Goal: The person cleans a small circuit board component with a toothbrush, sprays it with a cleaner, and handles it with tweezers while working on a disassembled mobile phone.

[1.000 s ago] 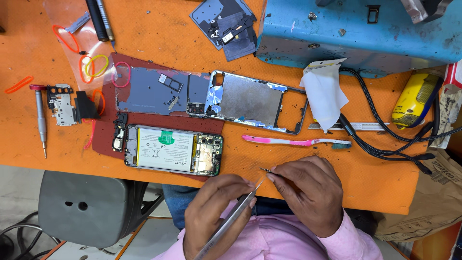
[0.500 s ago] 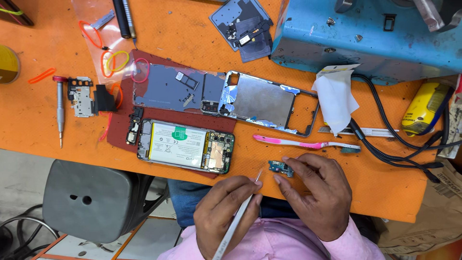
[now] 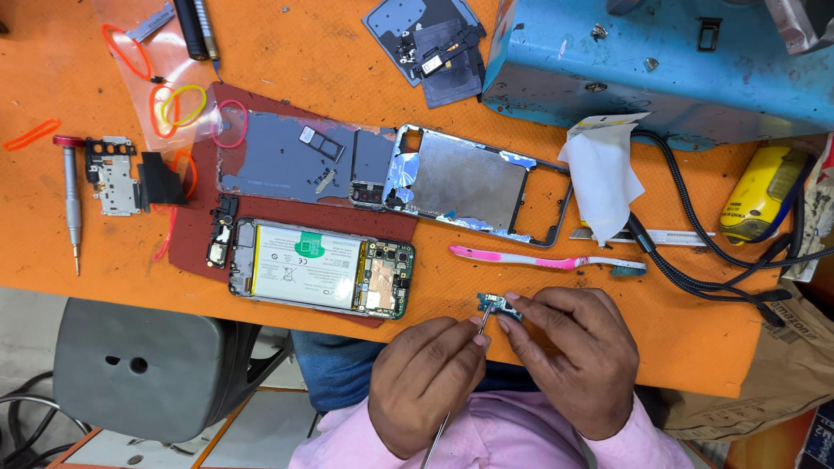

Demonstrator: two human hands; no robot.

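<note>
Pinched in the right hand [image 3: 569, 360] fingertips is a small circuit board [image 3: 495, 305], with the left hand [image 3: 430, 382] gripping tweezers [image 3: 460, 382] whose tip touches it. That board sits just right of the opened phone [image 3: 321, 280], below the pink toothbrush [image 3: 543, 258], and the bare metal frame [image 3: 473, 187] lies above the phone.

One camera only, worn on the person's head. It looks almost straight down over the near edge of the orange bench [image 3: 678, 347], close enough that the bench fills most of the frame. The hands [image 3: 512, 365] sit low at centre, the grey stool [image 3: 139, 373] and floor at lower left, a blue box [image 3: 643, 69] at upper right.
</note>
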